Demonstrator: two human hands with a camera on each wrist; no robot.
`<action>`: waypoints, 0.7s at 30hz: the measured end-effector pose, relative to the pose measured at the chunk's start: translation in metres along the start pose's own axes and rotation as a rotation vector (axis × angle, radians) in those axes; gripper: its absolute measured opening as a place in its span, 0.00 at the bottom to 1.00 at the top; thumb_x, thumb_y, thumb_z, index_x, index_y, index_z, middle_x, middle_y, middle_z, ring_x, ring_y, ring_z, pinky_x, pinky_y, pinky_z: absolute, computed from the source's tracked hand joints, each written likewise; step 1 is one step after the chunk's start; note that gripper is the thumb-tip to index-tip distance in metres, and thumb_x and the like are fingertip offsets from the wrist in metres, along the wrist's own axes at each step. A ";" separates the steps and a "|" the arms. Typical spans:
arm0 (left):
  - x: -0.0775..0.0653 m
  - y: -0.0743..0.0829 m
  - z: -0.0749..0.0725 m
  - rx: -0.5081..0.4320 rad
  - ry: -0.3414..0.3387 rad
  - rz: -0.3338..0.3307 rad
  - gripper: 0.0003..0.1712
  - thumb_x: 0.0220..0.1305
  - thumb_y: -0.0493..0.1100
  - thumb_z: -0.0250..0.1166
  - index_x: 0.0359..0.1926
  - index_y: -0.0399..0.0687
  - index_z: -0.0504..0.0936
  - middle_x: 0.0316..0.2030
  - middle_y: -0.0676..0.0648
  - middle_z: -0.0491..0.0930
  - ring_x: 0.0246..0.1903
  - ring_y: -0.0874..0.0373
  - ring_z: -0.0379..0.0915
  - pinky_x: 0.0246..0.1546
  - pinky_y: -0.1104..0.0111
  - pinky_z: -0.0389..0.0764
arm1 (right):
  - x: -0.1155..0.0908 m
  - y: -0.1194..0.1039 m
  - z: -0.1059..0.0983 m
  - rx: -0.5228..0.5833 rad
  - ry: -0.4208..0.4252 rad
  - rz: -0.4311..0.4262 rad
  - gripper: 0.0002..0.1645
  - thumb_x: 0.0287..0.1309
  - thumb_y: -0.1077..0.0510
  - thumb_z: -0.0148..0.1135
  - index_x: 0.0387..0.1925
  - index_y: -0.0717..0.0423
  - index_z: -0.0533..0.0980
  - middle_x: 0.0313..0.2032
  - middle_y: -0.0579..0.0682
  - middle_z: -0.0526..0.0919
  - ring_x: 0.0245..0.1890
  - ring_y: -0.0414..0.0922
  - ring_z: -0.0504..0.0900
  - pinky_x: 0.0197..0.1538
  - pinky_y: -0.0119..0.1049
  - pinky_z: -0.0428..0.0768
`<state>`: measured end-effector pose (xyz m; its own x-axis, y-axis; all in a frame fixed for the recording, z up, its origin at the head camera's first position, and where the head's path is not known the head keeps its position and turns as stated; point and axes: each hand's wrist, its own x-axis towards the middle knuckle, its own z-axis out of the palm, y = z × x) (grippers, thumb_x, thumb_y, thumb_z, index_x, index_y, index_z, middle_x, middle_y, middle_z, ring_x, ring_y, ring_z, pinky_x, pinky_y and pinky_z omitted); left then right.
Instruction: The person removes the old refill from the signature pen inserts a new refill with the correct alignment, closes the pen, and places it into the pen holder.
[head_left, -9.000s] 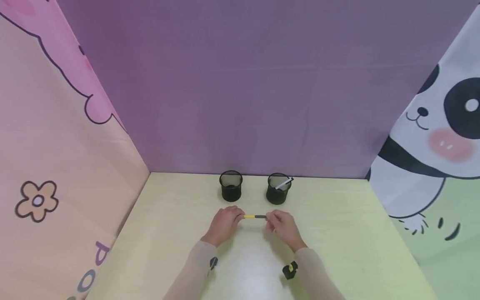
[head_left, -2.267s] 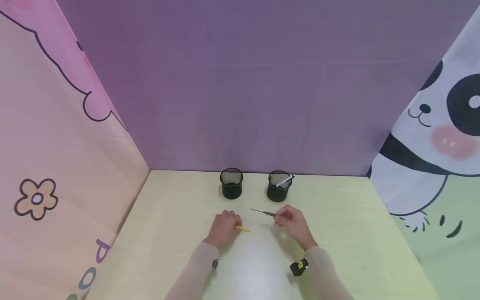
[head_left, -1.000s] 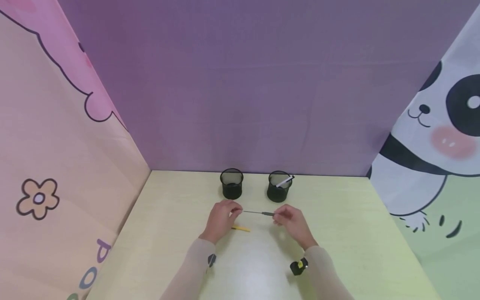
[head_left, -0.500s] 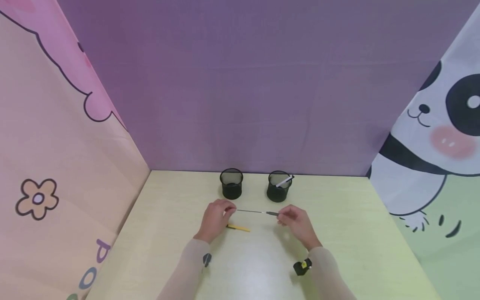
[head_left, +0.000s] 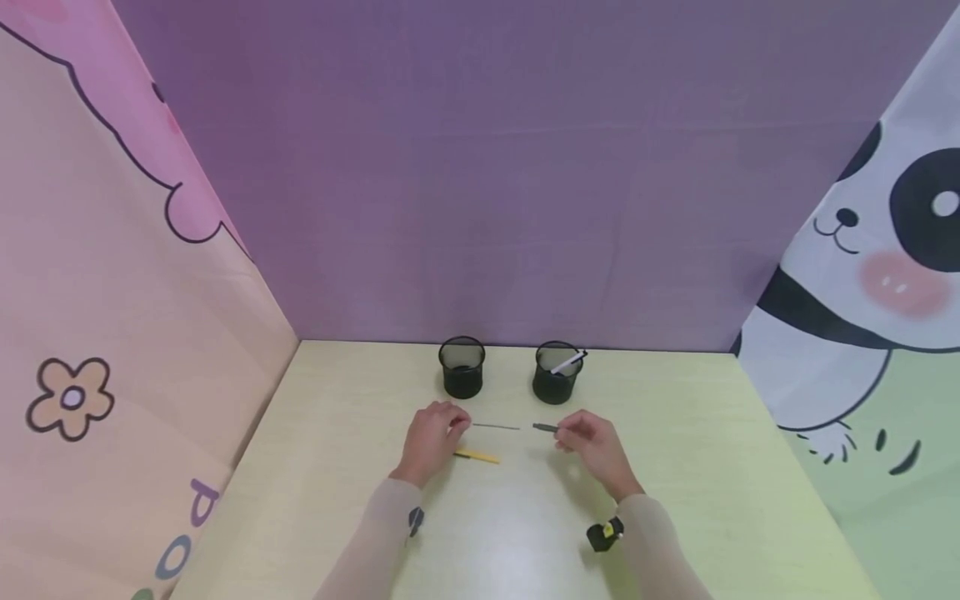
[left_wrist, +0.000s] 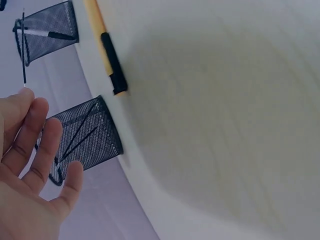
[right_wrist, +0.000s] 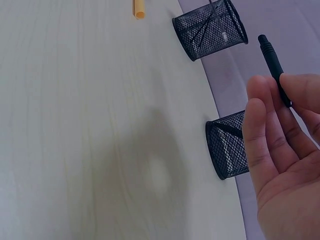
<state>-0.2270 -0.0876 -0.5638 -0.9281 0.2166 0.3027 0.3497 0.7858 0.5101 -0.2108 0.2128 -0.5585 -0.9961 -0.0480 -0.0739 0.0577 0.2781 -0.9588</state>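
Observation:
My left hand (head_left: 431, 439) pinches one end of a thin pen refill (head_left: 497, 427) between thumb and forefinger, its free end pointing right. In my right hand (head_left: 597, 450), thumb and fingers pinch the black front section of a pen (head_left: 545, 427); its ribbed, threaded-looking end (right_wrist: 265, 44) faces the refill. A short gap separates the two parts, both held above the table. Below my left hand lies the yellow pen barrel (head_left: 482, 457) on the tabletop, its black clip (left_wrist: 114, 62) plain in the left wrist view and its open end (right_wrist: 139, 15) showing in the right wrist view.
Two black mesh pen holders stand behind the hands near the purple backdrop (head_left: 480, 208): a left holder (head_left: 462, 382) and a right holder (head_left: 553, 387) with a white-and-black pen (head_left: 567, 362) leaning in it. Printed cloth walls flank the pale wooden table (head_left: 675, 433).
The yellow barrel was unscrewed and laid down by my left hand, which then took hold of the refill. The refill has just come out of the black section, leftward.

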 end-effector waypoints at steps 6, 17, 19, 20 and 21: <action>0.003 0.001 0.009 0.014 -0.063 -0.065 0.02 0.65 0.42 0.71 0.39 0.55 0.89 0.35 0.56 0.85 0.37 0.60 0.73 0.43 0.62 0.75 | -0.002 -0.001 0.001 0.004 -0.016 -0.013 0.09 0.66 0.64 0.64 0.45 0.66 0.79 0.39 0.57 0.87 0.36 0.44 0.86 0.44 0.35 0.85; 0.011 0.001 0.019 0.058 -0.127 -0.113 0.02 0.65 0.41 0.71 0.36 0.55 0.89 0.33 0.55 0.83 0.36 0.59 0.73 0.41 0.61 0.76 | -0.003 -0.002 0.006 0.019 -0.034 -0.020 0.10 0.65 0.65 0.64 0.45 0.68 0.79 0.38 0.57 0.87 0.36 0.45 0.86 0.44 0.37 0.85; 0.011 0.000 0.020 0.068 -0.133 -0.112 0.02 0.65 0.41 0.71 0.35 0.55 0.89 0.33 0.55 0.83 0.37 0.58 0.74 0.41 0.61 0.76 | -0.003 -0.002 0.006 0.022 -0.031 -0.017 0.10 0.65 0.65 0.64 0.45 0.67 0.79 0.38 0.57 0.87 0.36 0.45 0.87 0.44 0.37 0.85; 0.012 0.000 0.021 0.069 -0.138 -0.113 0.02 0.65 0.41 0.71 0.35 0.54 0.89 0.33 0.54 0.83 0.37 0.58 0.74 0.41 0.61 0.76 | -0.003 -0.002 0.007 0.022 -0.028 -0.016 0.09 0.64 0.65 0.64 0.45 0.67 0.79 0.38 0.58 0.87 0.35 0.45 0.87 0.44 0.36 0.85; 0.012 0.000 0.022 0.075 -0.141 -0.114 0.02 0.65 0.41 0.71 0.35 0.54 0.89 0.33 0.54 0.83 0.36 0.58 0.74 0.41 0.61 0.76 | -0.003 -0.002 0.007 0.018 -0.028 -0.017 0.09 0.65 0.65 0.64 0.45 0.67 0.79 0.38 0.58 0.87 0.35 0.44 0.86 0.44 0.36 0.85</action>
<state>-0.2409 -0.0726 -0.5780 -0.9718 0.1982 0.1279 0.2354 0.8496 0.4721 -0.2071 0.2054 -0.5578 -0.9947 -0.0792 -0.0650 0.0423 0.2597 -0.9648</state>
